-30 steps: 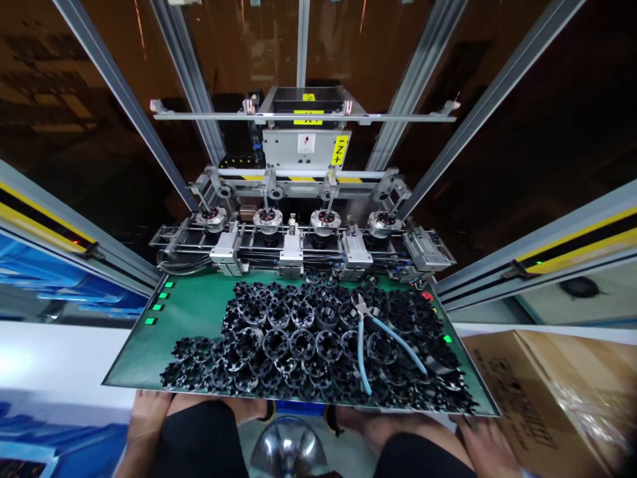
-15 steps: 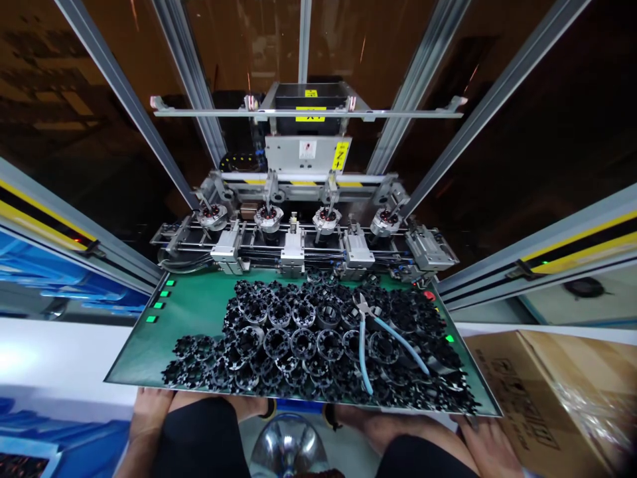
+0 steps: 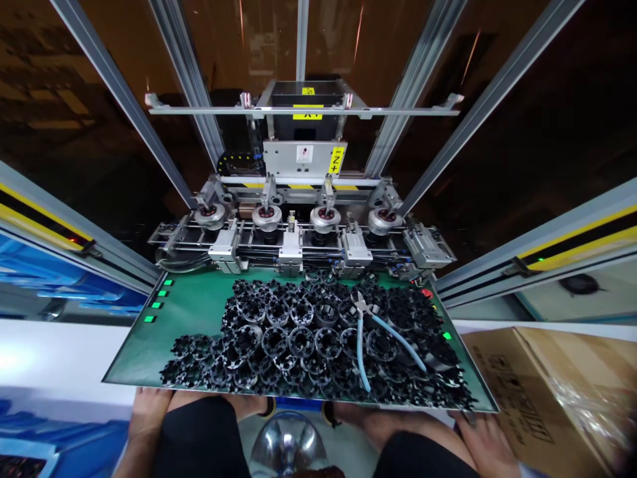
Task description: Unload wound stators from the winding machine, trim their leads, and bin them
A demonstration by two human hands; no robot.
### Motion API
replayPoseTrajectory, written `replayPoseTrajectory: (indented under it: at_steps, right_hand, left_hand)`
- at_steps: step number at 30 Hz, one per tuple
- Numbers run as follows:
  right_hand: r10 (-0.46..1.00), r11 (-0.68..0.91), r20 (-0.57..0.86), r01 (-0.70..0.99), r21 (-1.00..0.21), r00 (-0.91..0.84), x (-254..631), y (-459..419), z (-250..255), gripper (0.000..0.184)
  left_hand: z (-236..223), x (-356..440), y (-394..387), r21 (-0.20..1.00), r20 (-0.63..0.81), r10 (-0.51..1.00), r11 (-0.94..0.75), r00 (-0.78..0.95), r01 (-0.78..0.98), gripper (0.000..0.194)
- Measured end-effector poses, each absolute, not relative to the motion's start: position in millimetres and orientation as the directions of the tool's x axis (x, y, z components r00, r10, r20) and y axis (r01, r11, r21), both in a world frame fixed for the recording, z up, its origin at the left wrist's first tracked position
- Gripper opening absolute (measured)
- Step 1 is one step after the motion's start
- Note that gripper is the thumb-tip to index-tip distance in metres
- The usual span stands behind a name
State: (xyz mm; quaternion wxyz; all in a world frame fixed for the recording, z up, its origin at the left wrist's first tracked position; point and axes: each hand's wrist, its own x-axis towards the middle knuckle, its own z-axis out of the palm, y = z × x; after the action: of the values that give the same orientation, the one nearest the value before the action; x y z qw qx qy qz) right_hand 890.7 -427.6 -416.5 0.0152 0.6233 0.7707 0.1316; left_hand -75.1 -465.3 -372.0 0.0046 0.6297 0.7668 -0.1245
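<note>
My left hand (image 3: 149,408) rests by my left thigh at the near edge of the green work plate (image 3: 194,305). Its fingers point forward and look stretched out, with the tips hidden by the plate's edge. My right hand (image 3: 485,441) lies at my right thigh below the plate's right corner, fingers extended and partly hidden. No held object shows in either hand. Black toothed plastic rings (image 3: 301,342) lie in a dense pile on the plate. Diagonal cutters (image 3: 362,318) with light blue handles rest on top of them.
Behind the pile is a machine with several round fixtures (image 3: 326,218) and metal clamp blocks (image 3: 291,245). Yellow-striped light barriers (image 3: 582,245) flank the frame. A cardboard box (image 3: 537,392) stands right, blue bins (image 3: 84,431) left. Green buttons (image 3: 149,319) line the plate.
The machine's round fixtures look blurred now, as if spinning, where their details showed before. My hands, the rings and the cutters keep their places; the view has shifted slightly.
</note>
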Motion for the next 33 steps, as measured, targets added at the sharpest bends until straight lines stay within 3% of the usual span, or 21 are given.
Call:
replayPoseTrajectory:
  at_steps: [5,12,20,28,33]
  right_hand:
    - [0.968,0.182,0.123,0.953,0.244,-0.217,886,-429,-413,0.047]
    - [0.973,0.168,0.120,0.961,0.218,-0.197,906,-428,-433,0.044]
    - [0.938,0.256,0.143,0.909,0.330,-0.316,916,-433,-442,0.049]
    - [0.958,0.239,0.098,0.937,0.254,-0.270,921,-432,-444,0.047]
    - [0.981,0.169,0.068,0.970,0.174,-0.183,915,-429,-439,0.048]
  left_hand:
    - [-367,-73,-462,-0.335,-0.395,0.885,0.111,-0.246,0.936,0.046]
    - [-369,-69,-459,-0.368,-0.357,0.896,0.125,-0.264,0.921,0.043]
    - [-357,-67,-456,-0.274,-0.357,0.901,0.150,-0.246,0.950,0.041]
    - [-362,-69,-456,-0.236,-0.300,0.922,0.178,-0.246,0.955,0.038]
    - [-364,-69,-456,-0.273,-0.370,0.891,0.167,-0.264,0.947,0.044]
